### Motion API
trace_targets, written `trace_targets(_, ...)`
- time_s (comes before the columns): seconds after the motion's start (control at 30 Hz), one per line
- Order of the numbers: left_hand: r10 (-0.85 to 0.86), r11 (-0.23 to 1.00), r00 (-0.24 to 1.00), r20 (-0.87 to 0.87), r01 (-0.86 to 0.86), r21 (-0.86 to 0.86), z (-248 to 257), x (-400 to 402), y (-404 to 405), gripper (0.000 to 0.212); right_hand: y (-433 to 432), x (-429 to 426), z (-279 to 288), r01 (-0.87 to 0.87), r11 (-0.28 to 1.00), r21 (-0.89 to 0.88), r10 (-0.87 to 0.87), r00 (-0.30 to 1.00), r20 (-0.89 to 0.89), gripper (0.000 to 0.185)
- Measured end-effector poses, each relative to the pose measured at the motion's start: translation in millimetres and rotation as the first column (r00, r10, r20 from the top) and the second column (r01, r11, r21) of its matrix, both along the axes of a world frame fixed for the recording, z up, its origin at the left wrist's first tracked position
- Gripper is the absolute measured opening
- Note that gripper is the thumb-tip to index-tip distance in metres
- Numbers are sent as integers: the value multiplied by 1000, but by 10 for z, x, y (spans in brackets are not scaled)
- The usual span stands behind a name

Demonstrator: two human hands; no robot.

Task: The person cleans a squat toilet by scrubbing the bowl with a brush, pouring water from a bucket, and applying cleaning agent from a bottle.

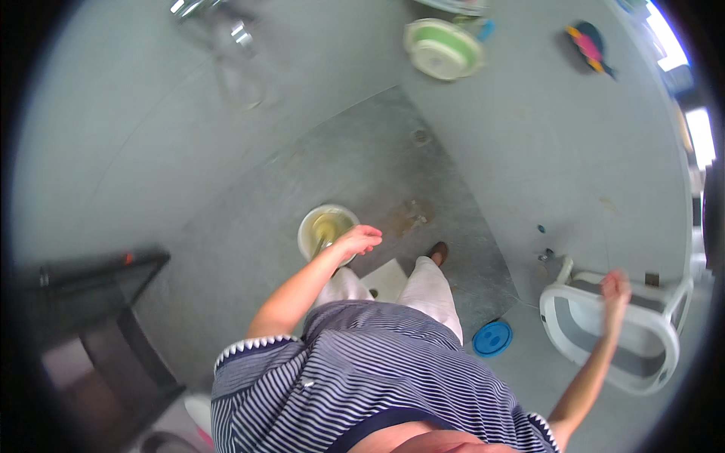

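My left hand [360,241] is over the right rim of a white bucket [303,240], fingers loosely bent and apart, with nothing seen in them. The bucket stands on the grey floor and has something yellowish inside; a metallic handle-like thing [322,244] leans in it, partly hidden by my wrist. Far to the right, my right hand [615,287] is raised above the back rim of a white and grey plastic tub [651,327]. That hand is blurred, and whether it touches the tub or holds anything cannot be told.
A brown smear with pale bits [416,218] lies on the floor, near a floor drain [420,137]. A blue round lid [492,339] is beside my leg. A white slab [386,281] shows between my legs. Green-white basins [443,50] are at the wall; a dark shelf [136,345] stands left.
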State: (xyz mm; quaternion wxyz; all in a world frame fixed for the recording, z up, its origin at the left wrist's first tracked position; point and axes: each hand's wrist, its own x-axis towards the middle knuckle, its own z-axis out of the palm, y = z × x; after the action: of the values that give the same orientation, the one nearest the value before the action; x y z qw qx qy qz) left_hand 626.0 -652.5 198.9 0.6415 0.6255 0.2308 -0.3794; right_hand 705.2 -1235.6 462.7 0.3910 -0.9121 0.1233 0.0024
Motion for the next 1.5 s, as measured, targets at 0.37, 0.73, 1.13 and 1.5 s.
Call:
trace_targets(0.37, -430, 883, 899, -84, 438, 168, -222, -1877, 1185, 36, 3003, -2467, -1882, -116, 912, 394, 388, 559, -733, 35)
trace_targets(0.73, -784, 585, 621, -20, 749, 310, 286, -2738, 1673, 21, 4035, -4642, -2555, -295, 797, 527, 600, 280, -750, 29)
trace_targets(1.13, -902, 384, 411, -133, 625, -680, 1080, -3216, 2397, 14, 4642, -5923, -1775, 448, 356, 820, 867, 167, -468, 27)
trace_targets(1.5, -760, 650, 589, -274, 693, -311, -1850, -2454, 3001, 36, 5444, -3985, -4031, 613, 586, 529, 166, 548, -820, 76)
